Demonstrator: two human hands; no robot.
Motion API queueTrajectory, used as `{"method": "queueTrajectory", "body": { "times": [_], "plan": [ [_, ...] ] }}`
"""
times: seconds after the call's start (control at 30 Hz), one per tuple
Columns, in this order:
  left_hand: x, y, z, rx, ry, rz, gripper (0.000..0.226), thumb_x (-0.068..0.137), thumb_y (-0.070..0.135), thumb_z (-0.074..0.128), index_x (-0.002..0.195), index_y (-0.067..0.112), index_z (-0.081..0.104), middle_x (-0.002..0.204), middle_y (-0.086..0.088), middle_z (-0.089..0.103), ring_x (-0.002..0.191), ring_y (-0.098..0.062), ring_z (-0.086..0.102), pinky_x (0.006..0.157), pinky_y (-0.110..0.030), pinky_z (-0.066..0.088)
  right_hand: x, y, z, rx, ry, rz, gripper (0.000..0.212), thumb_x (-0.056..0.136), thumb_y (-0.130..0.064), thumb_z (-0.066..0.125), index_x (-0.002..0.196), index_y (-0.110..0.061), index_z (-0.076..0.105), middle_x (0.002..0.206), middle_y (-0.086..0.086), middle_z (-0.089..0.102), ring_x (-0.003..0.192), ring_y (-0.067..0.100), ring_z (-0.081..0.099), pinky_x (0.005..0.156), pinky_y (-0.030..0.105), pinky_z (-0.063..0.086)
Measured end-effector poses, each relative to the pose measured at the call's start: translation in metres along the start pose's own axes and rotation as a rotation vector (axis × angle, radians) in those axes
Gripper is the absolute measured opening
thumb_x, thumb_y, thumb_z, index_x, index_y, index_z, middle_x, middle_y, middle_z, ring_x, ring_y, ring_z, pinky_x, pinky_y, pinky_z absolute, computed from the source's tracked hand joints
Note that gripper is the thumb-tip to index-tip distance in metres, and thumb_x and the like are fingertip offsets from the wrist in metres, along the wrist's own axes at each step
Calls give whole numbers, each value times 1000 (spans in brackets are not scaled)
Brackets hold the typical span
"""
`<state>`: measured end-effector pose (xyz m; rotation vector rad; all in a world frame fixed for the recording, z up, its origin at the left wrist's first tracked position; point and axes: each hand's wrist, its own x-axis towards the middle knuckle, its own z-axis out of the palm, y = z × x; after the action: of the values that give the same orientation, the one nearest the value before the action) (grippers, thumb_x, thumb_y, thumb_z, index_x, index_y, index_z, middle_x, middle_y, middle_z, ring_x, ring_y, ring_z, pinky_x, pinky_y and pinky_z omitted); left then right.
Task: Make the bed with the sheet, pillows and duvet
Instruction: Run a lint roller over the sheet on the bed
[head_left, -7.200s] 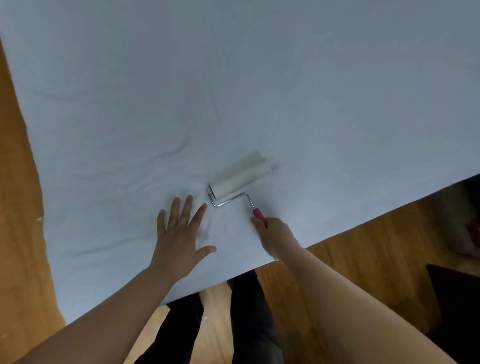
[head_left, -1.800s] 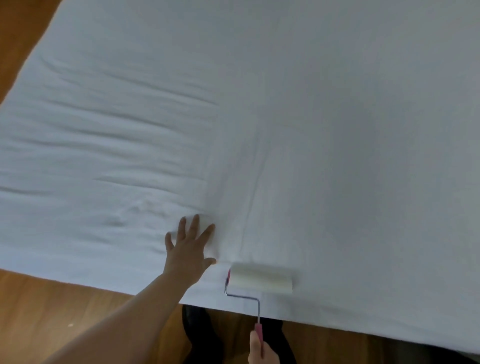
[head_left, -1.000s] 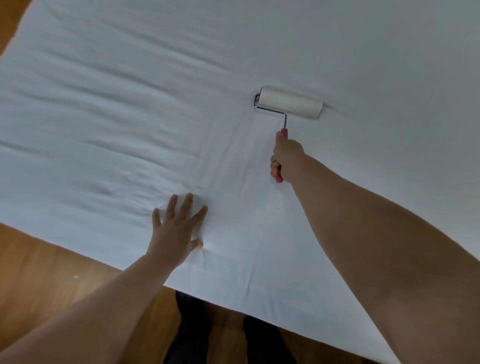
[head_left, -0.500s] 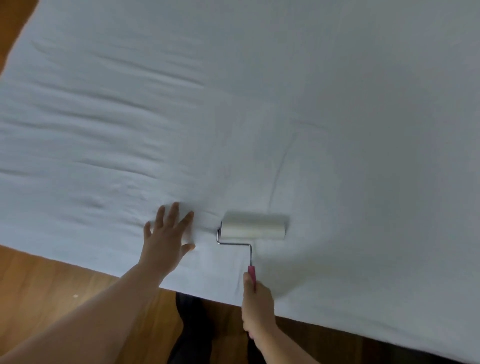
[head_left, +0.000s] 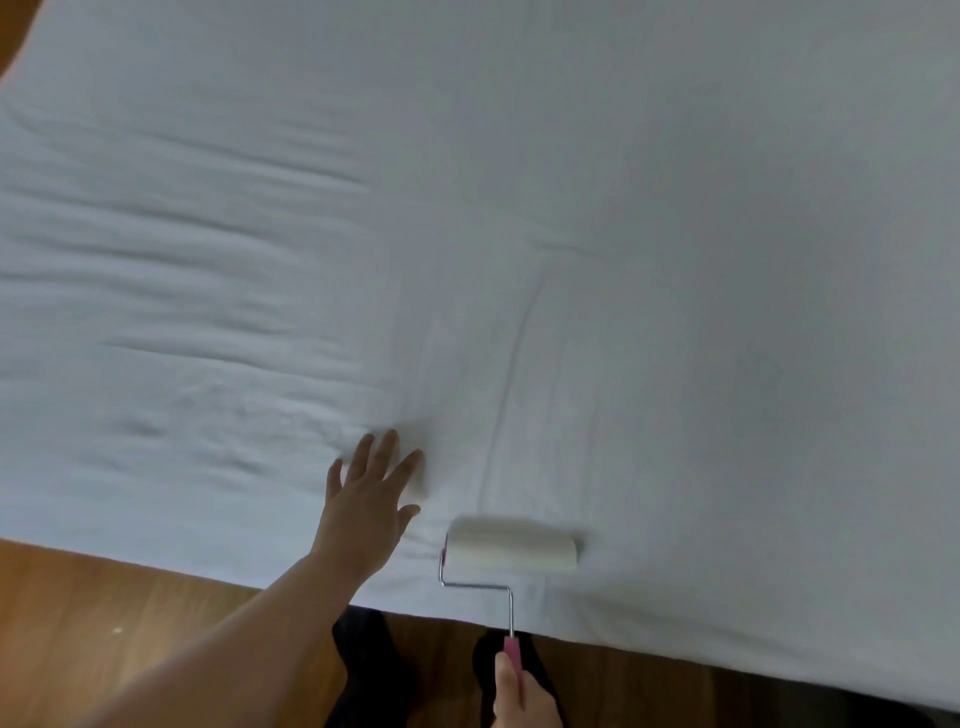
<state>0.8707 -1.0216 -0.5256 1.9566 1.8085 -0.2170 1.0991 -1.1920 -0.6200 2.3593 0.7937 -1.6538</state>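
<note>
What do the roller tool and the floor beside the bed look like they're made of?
Lint roller: pale, matte drum, probably sticky paper; a thin shiny bent rod, likely chromed metal; a pink grip, seemingly plastic, held by the right hand. Floor: warm brown with faint grain and a soft sheen, so wood or wood-look laminate.

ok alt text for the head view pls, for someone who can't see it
The right hand grips the pink handle of a white lint roller lying on a white bed sheet near its front edge. The left hand presses flat on the sheet beside it; wrinkles run to the left, brown wooden floor below.
</note>
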Motion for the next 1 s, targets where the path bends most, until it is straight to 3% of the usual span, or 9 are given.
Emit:
{"method": "queueTrajectory", "body": {
  "times": [0.03, 0.1, 0.17, 0.33, 0.57, 0.67, 0.87, 1.0],
  "plan": [
    [1, 3, 1, -8, -3, -3, 64, 91, 41, 62, 149, 33, 36, 163, -3, 15, 151, -27, 8, 118, -52, 18, -43, -35, -15, 8, 1, -50, 55, 82, -85, 32, 79, -33, 51, 70, -8, 52, 75, 5, 62, 67, 7, 41],
    [3, 14, 4, -17, 3, -6, 60, 91, 36, 65, 146, 31, 43, 162, -4, 21, 150, -28, 14, 116, -52, 21, -72, -73, -38, 216, -2, -50, 49, 99, -60, 34, 72, -23, 53, 61, -4, 50, 56, 11, 54, 57, 23, 42],
    [6, 22, 6, -18, -12, -24, 57, 93, 31, 63, 146, 31, 42, 162, -3, 19, 150, -27, 12, 117, -51, 19, -76, -111, -58, 340, 20, -8, 55, 97, -61, 37, 72, -16, 55, 55, -1, 47, 47, 13, 46, 49, 28, 37],
    [12, 31, 7, -1, 16, -62, 59, 88, 37, 67, 144, 30, 47, 161, -5, 23, 150, -31, 15, 116, -54, 21, -32, -193, -100, 462, 5, -58, 55, 93, -65, 41, 78, -15, 57, 57, 4, 47, 36, 20, 42, 38, 22, 33],
    [26, 46, 8, 4, -52, -84, 88, 76, 56, 73, 150, 34, 32, 165, -3, 6, 151, -28, -5, 117, -57, 11, 17, -295, -163, 505, -79, -61, 51, 90, -63, 48, 68, -17, 44, 46, 0, 38, 32, 17, 32, 42, 23, 30],
    [28, 48, 11, 0, -53, -108, 90, 73, 52, 78, 149, 35, 33, 165, -1, 6, 151, -27, -3, 117, -58, 13, 30, -333, -186, 450, -98, -109, 52, 94, -60, 45, 70, -14, 47, 56, 5, 46, 41, 19, 39, 45, 24, 35],
    [34, 51, 13, 29, -74, -142, 89, 71, 49, 80, 147, 35, 36, 164, -2, 7, 151, -29, 0, 116, -60, 16, 51, -407, -235, 446, -146, -124, 49, 97, -55, 43, 70, -15, 46, 54, 3, 44, 37, 15, 33, 46, 17, 34],
    [35, 54, 13, 50, -71, -144, 88, 73, 50, 78, 148, 34, 35, 164, -3, 6, 151, -30, 0, 116, -60, 17, 57, -422, -251, 418, -141, -144, 51, 98, -56, 38, 67, -17, 42, 52, 0, 40, 36, 14, 29, 46, 17, 28]
  ]
}}
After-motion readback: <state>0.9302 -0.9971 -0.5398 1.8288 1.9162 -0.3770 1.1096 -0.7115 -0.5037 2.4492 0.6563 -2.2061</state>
